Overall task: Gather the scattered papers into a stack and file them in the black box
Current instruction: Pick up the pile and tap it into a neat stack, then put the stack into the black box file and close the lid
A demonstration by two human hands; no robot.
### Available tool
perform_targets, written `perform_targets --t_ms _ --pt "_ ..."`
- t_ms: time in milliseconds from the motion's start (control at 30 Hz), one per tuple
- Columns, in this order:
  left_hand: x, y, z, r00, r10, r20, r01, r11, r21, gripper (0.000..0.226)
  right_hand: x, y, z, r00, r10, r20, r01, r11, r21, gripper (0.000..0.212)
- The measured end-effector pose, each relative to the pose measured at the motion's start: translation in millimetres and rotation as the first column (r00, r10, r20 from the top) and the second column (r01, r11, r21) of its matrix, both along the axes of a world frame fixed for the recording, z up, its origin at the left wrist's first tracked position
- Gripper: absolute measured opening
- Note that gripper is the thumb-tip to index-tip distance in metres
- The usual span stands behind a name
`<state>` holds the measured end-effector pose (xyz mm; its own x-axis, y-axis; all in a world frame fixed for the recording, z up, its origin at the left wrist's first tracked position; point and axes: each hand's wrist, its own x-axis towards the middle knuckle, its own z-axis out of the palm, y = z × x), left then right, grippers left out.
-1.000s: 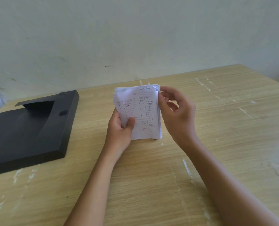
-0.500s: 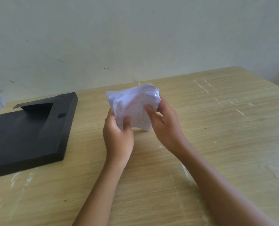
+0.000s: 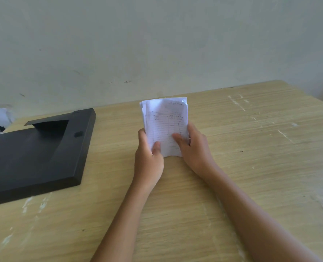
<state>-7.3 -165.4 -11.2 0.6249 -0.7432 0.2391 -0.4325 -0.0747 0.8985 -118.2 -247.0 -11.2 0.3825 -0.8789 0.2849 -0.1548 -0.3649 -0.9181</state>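
Stack of papers (image 3: 165, 125) upright near the middle of the wooden table (image 3: 251, 167), bottom edge at or just above the tabletop; contact hard to tell. Top sheet facing the camera, ruled grid and faint handwriting visible, upper corners a little ragged where sheets sit unevenly.

Left hand (image 3: 149, 157) closed on the stack's lower left edge, thumb pressed on the front sheet, fingers hidden behind. Right hand (image 3: 192, 148) closed on the lower right edge, thumb laid across the front, fingers wrapped round the side and back.

Black box (image 3: 43, 154) lying flat to the left, well apart from the stack, its right rim angled toward the hands, a raised flap near its far end. Bare tabletop between box and left forearm. Wide bare wood to the right, out to the table's far corner, scuffed with pale marks. Far table edge close behind the stack, against the pale wall (image 3: 157, 44).

Against half a second ago: sheets no longer bowed and fanned at the top but straightened and squared. Right thumb lower on the front sheet, grid plainly readable again. Box unmoved.
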Motion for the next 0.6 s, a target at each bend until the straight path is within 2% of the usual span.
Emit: perform_targets --t_ms 233,400,600 --pt "19.5 39.2 32.9 0.965 -0.094 -0.244 0.104 0.994 0.027 0.019 8.8 27.0 22.4 0.986 0.151 0.066 -0.155 0.986 0.068 0.016" --pt "36.8 76.9 49.7 0.986 -0.012 -0.169 0.010 1.000 -0.016 0.018 49.4 59.7 40.6 0.981 0.144 0.132 -0.163 0.975 0.152 0.035" --pt "85.8 138.5 71.0 0.976 0.113 -0.187 -0.108 0.993 0.035 0.038 122.1 113.0 56.5 0.974 0.198 0.111 -0.210 0.971 0.115 0.034"
